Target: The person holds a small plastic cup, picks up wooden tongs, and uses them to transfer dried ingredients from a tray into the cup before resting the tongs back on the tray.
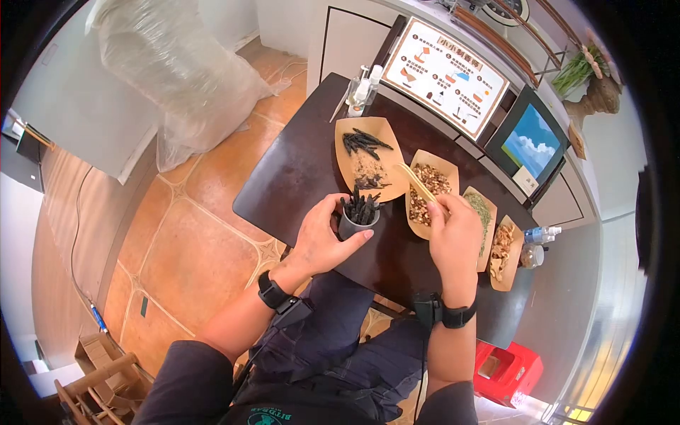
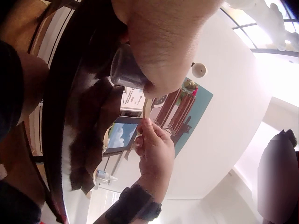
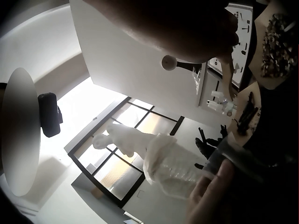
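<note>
In the head view my left hand (image 1: pixel 322 237) grips a small grey cup (image 1: pixel 352 228), its thumb along the near side. Black dried pods or sticks (image 1: pixel 361 207) stick up above the cup's rim. My right hand (image 1: pixel 455 237) pinches a slim, pale wooden tool (image 1: pixel 418 183) between thumb and fingers, its far end pointing towards a paper tray (image 1: pixel 342 159). That tray bears more black sticks (image 1: pixel 365 143) and brown crumbs. The left wrist view shows the cup (image 2: pixel 126 70) and the right hand (image 2: pixel 156 156) beyond it.
Further paper trays hold chopped brown pieces (image 1: pixel 432 178), green dried herb (image 1: pixel 479 212) and pale dried slices (image 1: pixel 501 248). Small bottles (image 1: pixel 361 92) stand at the dark table's (image 1: pixel 273 191) back. Behind are an instruction board (image 1: pixel 446 78) and a screen (image 1: pixel 530 145).
</note>
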Demonstrator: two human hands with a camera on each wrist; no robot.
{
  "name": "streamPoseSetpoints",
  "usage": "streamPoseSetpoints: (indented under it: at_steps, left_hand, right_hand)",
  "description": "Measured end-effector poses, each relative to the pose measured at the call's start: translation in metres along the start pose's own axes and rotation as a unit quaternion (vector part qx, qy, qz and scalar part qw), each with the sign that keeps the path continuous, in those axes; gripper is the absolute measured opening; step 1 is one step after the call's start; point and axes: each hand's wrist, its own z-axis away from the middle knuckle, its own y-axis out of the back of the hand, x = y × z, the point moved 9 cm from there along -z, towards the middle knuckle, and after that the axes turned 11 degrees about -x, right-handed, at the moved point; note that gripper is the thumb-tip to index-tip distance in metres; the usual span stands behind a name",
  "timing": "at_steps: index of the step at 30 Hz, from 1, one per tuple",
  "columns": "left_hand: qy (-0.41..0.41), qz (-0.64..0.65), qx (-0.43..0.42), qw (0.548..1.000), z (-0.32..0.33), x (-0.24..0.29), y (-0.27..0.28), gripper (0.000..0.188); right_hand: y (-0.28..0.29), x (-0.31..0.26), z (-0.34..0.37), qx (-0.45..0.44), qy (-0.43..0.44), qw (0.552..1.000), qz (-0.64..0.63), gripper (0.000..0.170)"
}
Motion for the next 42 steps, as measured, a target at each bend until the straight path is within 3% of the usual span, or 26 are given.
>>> streamPoseSetpoints:
  at_steps: [2,9,16,19,22,29,33,42]
  left_hand:
    - [0.006,-0.008,-0.004,1.0,-0.001,0.0,-0.001,0.06]
    - [-0.001,-0.024,-0.014,1.0,0.001,0.003,-0.002,0.059]
    - [0.0,-0.01,-0.015,1.0,0.0,0.001,-0.002,0.059]
    - [0.003,-0.007,-0.012,1.0,0.0,0.0,-0.002,0.059]
    - [-0.001,-0.006,-0.004,1.0,-0.001,0.001,0.0,0.06]
    - [-0.025,-0.037,0.021,0.999,0.001,0.003,0.002,0.062]
    - [-0.018,-0.042,0.025,0.999,0.001,0.001,0.001,0.062]
    - [-0.011,-0.032,0.016,0.999,0.001,-0.001,0.001,0.062]
  right_hand:
    - [-0.001,-0.007,0.004,0.023,0.039,0.999,0.028,0.013]
    - [-0.029,-0.018,0.0,-0.023,0.05,0.995,0.08,0.013]
    - [-0.02,-0.017,0.002,-0.003,0.046,0.997,0.07,0.012]
    - [0.001,-0.013,0.01,0.031,0.044,0.998,0.01,0.011]
    - [0.02,-0.013,0.026,0.03,0.056,0.989,-0.13,0.013]
    - [0.019,-0.044,0.063,-0.006,0.08,0.986,-0.145,0.013]
    - [0.006,-0.045,0.066,-0.055,0.05,0.99,-0.118,0.014]
    - [0.016,-0.021,0.07,-0.008,0.017,0.99,-0.14,0.017]
